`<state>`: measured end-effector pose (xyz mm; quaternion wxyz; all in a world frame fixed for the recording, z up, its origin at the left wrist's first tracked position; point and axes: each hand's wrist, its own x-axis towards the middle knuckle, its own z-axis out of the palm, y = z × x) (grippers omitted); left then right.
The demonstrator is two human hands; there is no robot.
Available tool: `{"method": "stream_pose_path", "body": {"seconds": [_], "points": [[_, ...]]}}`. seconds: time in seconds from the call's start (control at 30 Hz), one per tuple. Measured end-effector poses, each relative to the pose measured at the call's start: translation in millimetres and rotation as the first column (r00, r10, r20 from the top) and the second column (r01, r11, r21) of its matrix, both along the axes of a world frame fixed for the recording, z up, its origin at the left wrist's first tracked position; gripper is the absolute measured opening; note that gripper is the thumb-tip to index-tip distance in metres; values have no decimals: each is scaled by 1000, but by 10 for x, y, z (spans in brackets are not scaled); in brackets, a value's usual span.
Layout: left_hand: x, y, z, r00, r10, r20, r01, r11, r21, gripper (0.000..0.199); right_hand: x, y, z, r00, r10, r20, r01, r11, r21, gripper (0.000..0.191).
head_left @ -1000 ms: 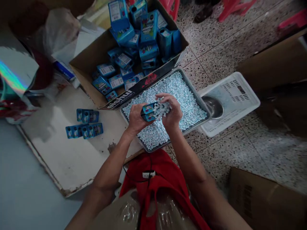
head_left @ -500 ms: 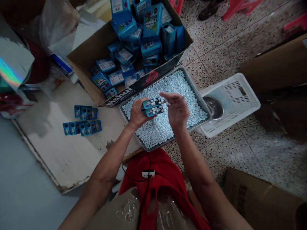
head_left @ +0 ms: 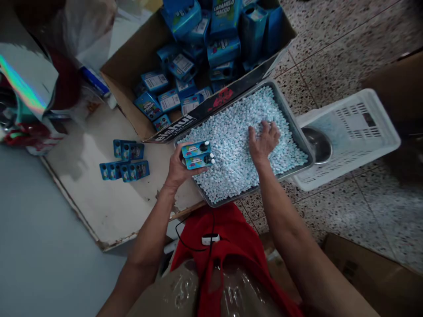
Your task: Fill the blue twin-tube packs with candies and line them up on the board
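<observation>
My left hand (head_left: 179, 169) is closed round two small blue boxes (head_left: 197, 155), held side by side over the left part of a metal tray (head_left: 309, 154). Each box has a dark round hole with a white piece at it. Pale blue and white candies (head_left: 231, 154) fill the tray. Over its right half, my right hand (head_left: 264, 143) has its fingers spread, at the surface of the candies, holding nothing that I can make out. Several filled-looking blue boxes (head_left: 132, 171) stand grouped on the white table (head_left: 86, 193), left of my left hand.
Behind the tray, a cardboard carton (head_left: 124, 92) holds many blue boxes. A white plastic basket (head_left: 357, 132) with a metal bowl (head_left: 319, 145) lies to the right. Plastic bags (head_left: 87, 33) are at the back left, another carton (head_left: 366, 273) at the lower right.
My right hand has moved away from the boxes to the right, down to the candies. The boxes have tilted in my left hand, and fewer candies show on them. The view has shifted.
</observation>
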<state>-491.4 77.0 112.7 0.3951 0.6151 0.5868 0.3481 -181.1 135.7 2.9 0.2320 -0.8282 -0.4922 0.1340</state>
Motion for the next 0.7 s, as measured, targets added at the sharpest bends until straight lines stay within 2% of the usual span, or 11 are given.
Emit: {"method": "stream_pose_path", "body": {"seconds": [0.07, 0.13, 0.2, 0.27, 0.3, 0.37, 0.43, 0.47, 0.53, 0.6, 0.7], "points": [[-27, -80, -77, 996, 46, 79, -45, 999, -10, 90, -207, -53, 9, 1000, 21, -18, -21, 1000, 7, 54], [-16, -128, -134, 989, 85, 119, -84, 996, -10, 87, -380, -106, 41, 996, 21, -91, -19, 999, 27, 51], [19, -139, -155, 988, 83, 128, -81, 997, -15, 86, -480, -136, 81, 974, -39, -223, 51, 998, 47, 45], [54, -118, -130, 996, 46, 78, -46, 999, -7, 87, -509, -143, 138, 894, -115, -433, 152, 987, 53, 41], [67, -99, -101, 999, 24, 27, -25, 1000, 6, 86, -507, -142, 178, 814, -139, -563, 197, 979, 44, 40], [85, -48, -21, 994, -13, -109, 18, 999, 45, 84, -496, -138, 297, 569, -144, -810, 231, 973, -10, 39], [96, 10, 69, 969, -50, -241, 67, 996, 62, 81, -506, -137, 473, 286, -119, -951, 165, 983, -74, 40], [102, 39, 111, 954, -73, -291, 94, 994, 58, 80, -527, -139, 580, 180, -103, -978, 113, 990, -83, 42], [121, 92, 177, 926, -120, -358, 144, 989, 39, 79, -605, -149, 819, 73, -44, -996, 25, 999, -42, 47], [153, 140, 213, 907, -144, -395, 167, 986, 23, 79, -722, -166, 1067, 72, 58, -996, -7, 998, 58, 49], [235, 206, 222, 903, -146, -404, 169, 985, 23, 79, -925, -197, 1388, 212, 204, -956, 4, 978, 210, 50]]}}
